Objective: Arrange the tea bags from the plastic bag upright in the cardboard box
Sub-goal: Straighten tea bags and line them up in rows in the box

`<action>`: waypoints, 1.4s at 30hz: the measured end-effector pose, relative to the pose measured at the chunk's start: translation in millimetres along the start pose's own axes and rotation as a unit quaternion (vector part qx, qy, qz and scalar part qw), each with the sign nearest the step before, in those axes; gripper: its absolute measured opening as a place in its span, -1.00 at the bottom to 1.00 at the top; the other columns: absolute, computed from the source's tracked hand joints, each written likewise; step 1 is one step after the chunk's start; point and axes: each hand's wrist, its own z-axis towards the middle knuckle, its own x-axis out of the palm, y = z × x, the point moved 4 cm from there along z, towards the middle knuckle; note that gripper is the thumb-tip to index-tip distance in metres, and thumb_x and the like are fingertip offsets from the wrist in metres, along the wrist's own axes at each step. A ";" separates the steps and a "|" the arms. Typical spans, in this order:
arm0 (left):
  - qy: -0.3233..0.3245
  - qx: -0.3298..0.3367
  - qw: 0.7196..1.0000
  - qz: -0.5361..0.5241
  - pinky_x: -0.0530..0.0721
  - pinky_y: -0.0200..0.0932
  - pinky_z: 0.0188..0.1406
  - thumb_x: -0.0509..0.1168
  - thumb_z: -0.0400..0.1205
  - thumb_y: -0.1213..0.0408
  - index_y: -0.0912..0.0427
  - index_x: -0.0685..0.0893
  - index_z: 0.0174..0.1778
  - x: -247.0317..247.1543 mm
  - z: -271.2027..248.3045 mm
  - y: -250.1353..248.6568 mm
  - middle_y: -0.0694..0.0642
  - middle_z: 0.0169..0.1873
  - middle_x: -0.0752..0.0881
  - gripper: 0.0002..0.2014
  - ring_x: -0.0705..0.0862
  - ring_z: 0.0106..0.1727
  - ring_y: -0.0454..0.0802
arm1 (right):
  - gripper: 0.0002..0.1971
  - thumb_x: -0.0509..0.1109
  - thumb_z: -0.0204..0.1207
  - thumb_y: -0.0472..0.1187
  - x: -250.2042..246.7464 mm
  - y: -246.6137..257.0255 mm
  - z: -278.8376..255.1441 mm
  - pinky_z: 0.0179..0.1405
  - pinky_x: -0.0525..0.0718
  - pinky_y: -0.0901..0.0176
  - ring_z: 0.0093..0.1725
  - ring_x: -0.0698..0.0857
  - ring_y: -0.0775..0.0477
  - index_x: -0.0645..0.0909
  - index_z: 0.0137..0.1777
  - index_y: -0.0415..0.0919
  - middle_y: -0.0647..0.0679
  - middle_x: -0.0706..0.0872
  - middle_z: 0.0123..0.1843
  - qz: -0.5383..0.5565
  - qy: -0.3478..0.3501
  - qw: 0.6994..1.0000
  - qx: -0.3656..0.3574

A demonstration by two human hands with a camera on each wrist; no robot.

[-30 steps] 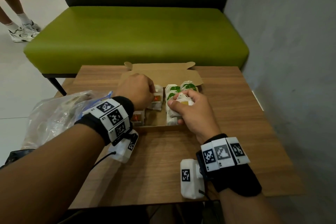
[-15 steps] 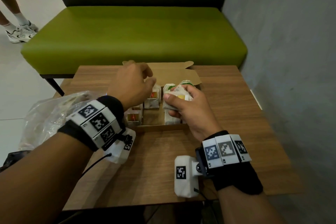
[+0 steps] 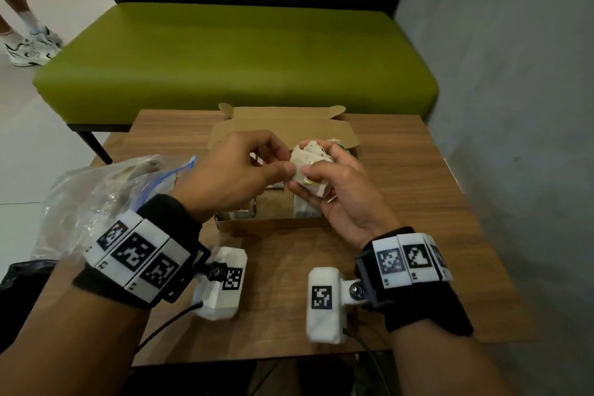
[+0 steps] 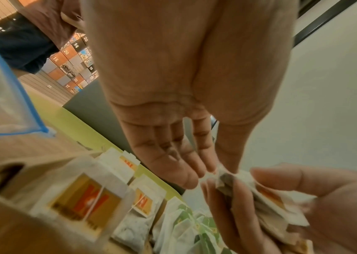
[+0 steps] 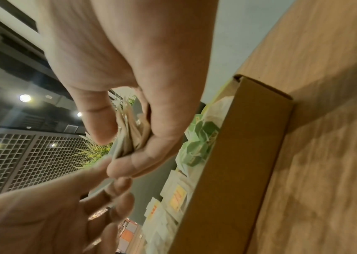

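A small stack of white paper tea bags (image 3: 310, 167) with yellow-orange tags is held tight in the right hand (image 3: 340, 199), thumb on top, fingers curled underneath, just above the open brown cardboard box (image 3: 283, 125). One corner of the stack, at about 9 o'clock, is pinched by the left hand (image 3: 234, 170) between thumb and fingertips (image 4: 191, 173). Inside the box, more bags are stood upright: orange-labelled ones (image 4: 86, 197) at the left, green-labelled ones (image 5: 197, 146) at the right. The crinkled clear plastic bag (image 3: 96, 199) is left at 9 o'clock on the wooden counter (image 3: 418, 190).
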 end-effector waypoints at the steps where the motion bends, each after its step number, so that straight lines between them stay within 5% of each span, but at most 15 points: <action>1: -0.004 0.003 1.000 -0.003 0.71 -0.01 -0.21 0.51 0.54 0.10 -0.06 0.72 -0.04 0.6 -0.1 -0.6 -0.05 -0.14 0.77 -0.86 0.76 -0.19 0.02 | -0.59 0.33 0.60 -0.51 1.7 -0.6 -0.6 -0.06 0.82 0.11 -0.01 0.83 -0.04 0.55 0.44 -0.29 -0.16 0.79 0.11 -0.003 0.002 1.000 0.002; 5: -0.011 0.018 1.000 0.010 0.72 -0.01 -0.18 0.55 0.51 0.14 -0.07 0.71 -0.01 6.1 1.5 -0.6 -0.08 -0.09 0.76 -0.80 0.78 -0.15 0.00 | -0.55 0.31 0.71 -0.15 10.5 -4.1 -1.5 -0.02 0.79 0.04 0.04 0.78 -0.07 0.48 0.50 -0.38 -0.21 0.75 0.15 0.007 0.017 1.000 0.013; 8: -0.028 0.013 1.000 0.003 0.64 -0.14 -0.35 0.56 0.50 0.17 -0.05 0.71 -0.12 8.3 1.9 4.5 -0.10 -0.20 0.77 -0.84 0.75 -0.27 -0.09 | -0.53 0.23 0.75 0.01 10.3 -5.1 0.6 -0.10 0.81 0.08 -0.04 0.79 -0.06 0.53 0.44 -0.36 -0.20 0.77 0.08 0.033 -0.003 0.999 0.029; 11: -0.054 0.015 0.998 0.002 0.52 -0.34 -0.48 0.52 0.54 0.14 -0.01 0.69 -0.19 5.5 1.1 7.0 -0.10 -0.30 0.74 -0.87 0.67 -0.40 -0.25 | -0.64 0.28 0.75 -0.12 4.8 -5.9 2.3 -0.16 0.84 0.11 -0.09 0.82 -0.05 0.56 0.43 -0.32 -0.20 0.81 0.05 0.039 -0.034 0.998 0.030; 14: -0.072 0.011 0.997 -0.021 0.72 -0.04 -0.38 0.49 0.58 0.16 0.05 0.69 -0.18 0.0 -0.5 6.5 0.00 -0.26 0.76 -0.89 0.73 -0.31 -0.04 | -0.70 0.28 0.76 -0.18 2.2 -5.7 3.7 -0.16 0.86 0.06 0.00 0.83 -0.15 0.57 0.39 -0.32 -0.32 0.80 0.20 0.063 -0.050 0.996 0.033; 16: -0.078 0.005 0.996 -0.039 0.75 -0.01 -0.35 0.47 0.60 0.20 0.11 0.68 -0.15 -2.5 -1.9 5.1 0.08 -0.24 0.77 -0.90 0.76 -0.26 0.03 | -0.69 0.27 0.76 -0.20 1.2 -5.4 4.1 -0.16 0.87 0.06 0.04 0.82 -0.17 0.57 0.40 -0.34 -0.35 0.77 0.27 0.075 -0.055 0.995 0.034; 19: -0.091 -0.020 0.990 -0.107 0.73 -0.20 -0.42 0.42 0.63 0.31 0.21 0.63 -0.04 -4.0 -2.9 5.2 0.17 -0.20 0.75 -0.90 0.77 -0.30 -0.07 | -0.73 0.30 0.73 -0.20 -2.1 -5.0 4.0 -0.28 0.83 0.14 -0.09 0.83 -0.09 0.61 0.35 -0.29 -0.24 0.81 0.10 0.079 -0.063 0.994 0.028; 24: -0.078 -0.043 0.971 -0.222 0.79 -0.15 -0.28 0.38 0.62 0.51 0.30 0.56 0.20 -3.3 -3.8 3.6 0.22 -0.13 0.70 -0.74 0.82 -0.25 0.05 | -0.84 0.40 0.67 -0.17 -1.9 -2.1 1.8 -0.25 0.81 0.13 -0.09 0.82 -0.05 0.68 0.21 -0.06 -0.15 0.81 0.10 0.036 -0.052 0.998 -0.003; 29: -0.032 -0.048 0.979 -0.197 0.75 -0.22 -0.31 0.45 0.57 0.45 0.24 0.65 0.08 3.4 -4.5 2.7 0.22 -0.08 0.72 -0.80 0.80 -0.26 0.00 | -0.80 0.49 0.61 -0.22 -3.0 -9.1 5.4 -0.29 0.74 0.20 -0.05 0.81 0.02 0.71 0.21 -0.11 -0.13 0.82 0.13 -0.097 -0.085 0.990 -0.049; 34: -0.061 -0.024 0.994 -0.089 0.63 -0.21 -0.24 0.42 0.55 -0.06 -0.06 0.75 0.04 -3.3 -4.7 1.7 -0.04 -0.12 0.77 -0.77 0.67 -0.23 -0.16 | -0.84 0.55 0.56 -0.23 -0.5 -6.6 4.9 -0.44 0.66 0.26 -0.18 0.77 0.10 0.72 0.10 -0.16 -0.08 0.81 -0.08 -0.188 -0.071 0.975 -0.090; 42: -0.079 0.040 0.995 -0.040 0.54 -0.42 -0.36 0.46 0.59 0.23 0.02 0.83 -0.14 -8.1 0.3 2.2 -0.12 -0.31 0.78 -0.96 0.60 -0.38 -0.30 | -0.84 0.57 0.54 -0.23 -0.5 -7.1 4.7 -0.58 0.54 0.28 -0.33 0.68 0.12 0.71 0.07 -0.14 -0.02 0.78 -0.19 -0.232 -0.084 0.964 -0.098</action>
